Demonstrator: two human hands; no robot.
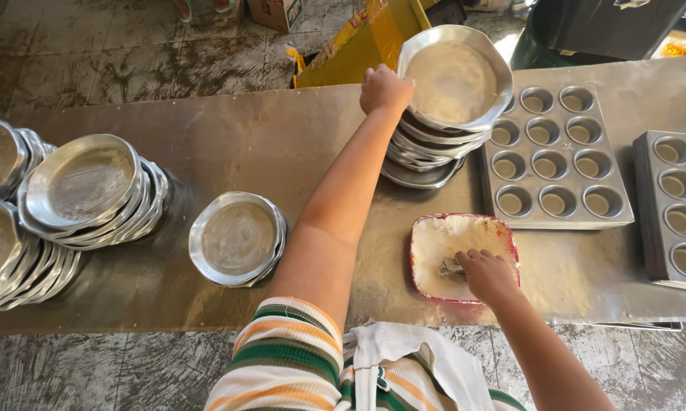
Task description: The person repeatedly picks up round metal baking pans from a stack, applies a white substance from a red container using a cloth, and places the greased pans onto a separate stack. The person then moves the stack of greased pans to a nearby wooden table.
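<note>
On the long metal table [229, 144], round pans sit in greased stacks [92, 190] at the left — one tall stack [434, 148] far right is left. The left hand [385, 90] grips its top pan [455, 80]. The right hand [487, 274] dips curled fingers into the near grease tub [438, 243] — holding a small rag.

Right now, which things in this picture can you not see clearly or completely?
Head view only:
- Object under the right hand in the red-rimmed container: fingers cover it, kind unclear.
- Lower pans in the tilted pan stack gripped by the left hand: hidden by the top pan.
- Right muffin tray: cut off by the frame edge.
- Far-left pan stacks: cut off likewise.
</note>
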